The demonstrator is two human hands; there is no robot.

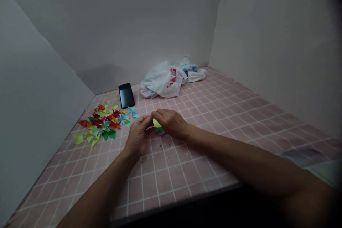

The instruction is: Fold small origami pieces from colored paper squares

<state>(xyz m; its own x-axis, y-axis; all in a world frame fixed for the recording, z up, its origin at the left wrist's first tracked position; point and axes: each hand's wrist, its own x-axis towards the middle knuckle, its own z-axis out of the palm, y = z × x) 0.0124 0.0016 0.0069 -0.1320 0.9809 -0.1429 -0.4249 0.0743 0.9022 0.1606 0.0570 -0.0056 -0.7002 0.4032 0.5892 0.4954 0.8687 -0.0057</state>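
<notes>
My left hand (139,132) and my right hand (173,123) meet over the table, both closed, with thumbs and fingertips pinched together. Between them shows a small yellow-green piece of paper (156,123), held at the fingertips and partly covered by my fingers. Just below it, green, pink and blue edges of a small paper stack (160,131) peek out by my right hand. To the left of my left hand lies a loose pile of folded paper pieces (104,121) in red, orange, yellow, green and light blue.
A black phone (126,95) lies behind the folded pieces. Crumpled white plastic bags (162,80) rest against the back wall. Pale walls enclose the pink tiled tabletop (165,174) on the left, back and right. A pale flat item (324,171) sits at the right edge.
</notes>
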